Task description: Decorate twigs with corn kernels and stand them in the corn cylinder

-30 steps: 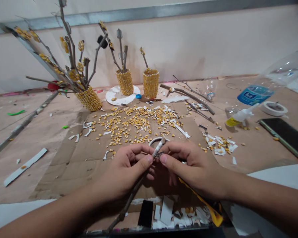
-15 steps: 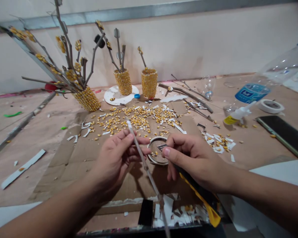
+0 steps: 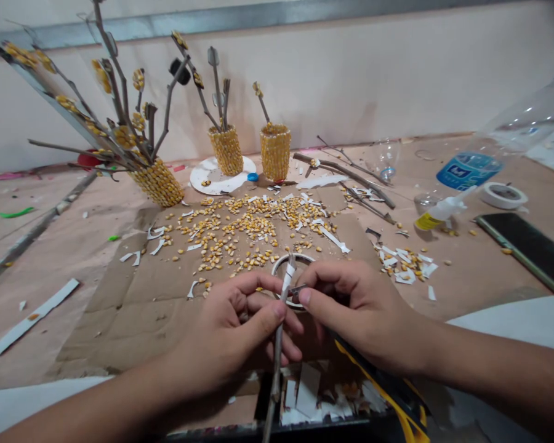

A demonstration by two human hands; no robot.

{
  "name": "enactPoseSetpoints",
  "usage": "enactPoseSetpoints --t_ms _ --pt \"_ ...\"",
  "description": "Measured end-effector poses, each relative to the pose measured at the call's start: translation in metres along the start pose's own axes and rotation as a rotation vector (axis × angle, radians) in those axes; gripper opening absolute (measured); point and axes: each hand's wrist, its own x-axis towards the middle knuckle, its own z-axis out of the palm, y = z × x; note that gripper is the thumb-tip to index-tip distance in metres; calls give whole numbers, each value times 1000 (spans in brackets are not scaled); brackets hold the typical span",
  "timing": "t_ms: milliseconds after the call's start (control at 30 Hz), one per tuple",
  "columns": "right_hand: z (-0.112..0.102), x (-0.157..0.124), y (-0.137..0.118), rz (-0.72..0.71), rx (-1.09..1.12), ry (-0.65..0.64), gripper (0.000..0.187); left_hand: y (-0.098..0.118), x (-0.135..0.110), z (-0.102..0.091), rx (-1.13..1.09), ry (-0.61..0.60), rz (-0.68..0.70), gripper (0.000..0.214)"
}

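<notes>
My left hand [image 3: 244, 320] is closed around a thin twig [image 3: 277, 351], pinching it between thumb and fingers near its upper end. A band of white tape [image 3: 287, 275] wraps the twig close to its tip. In my right hand [image 3: 357, 311] is a yellow and black utility knife [image 3: 388, 384], whose blade [image 3: 297, 289] is at or very near the taped part; I cannot tell whether it touches. Behind the fingertips lies a tape ring [image 3: 300, 256], partly hidden by both hands.
Corn kernels [image 3: 253, 224] and white scraps are strewn over a cardboard sheet [image 3: 115, 307]. Behind stand corn-covered cups [image 3: 276, 154] with twigs. At right are a glue bottle [image 3: 438, 212], a tape roll [image 3: 503, 195], a phone [image 3: 526, 252] and a plastic bottle [image 3: 471, 169].
The twig has swung more upright and its taped tip has moved right, in front of the ring. My left hand has come right, and the blade now meets the twig's taped end in view.
</notes>
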Motion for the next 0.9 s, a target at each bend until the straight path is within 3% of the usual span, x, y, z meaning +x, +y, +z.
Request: enactPoseSetpoints --t_ms 267,900 --pt "4 -4 -1 -36 -100 47 23 1 -1 -2 89 -31 1 31" --pt "6 -9 1 79 -149 51 20 2 -2 5 160 53 -30 38"
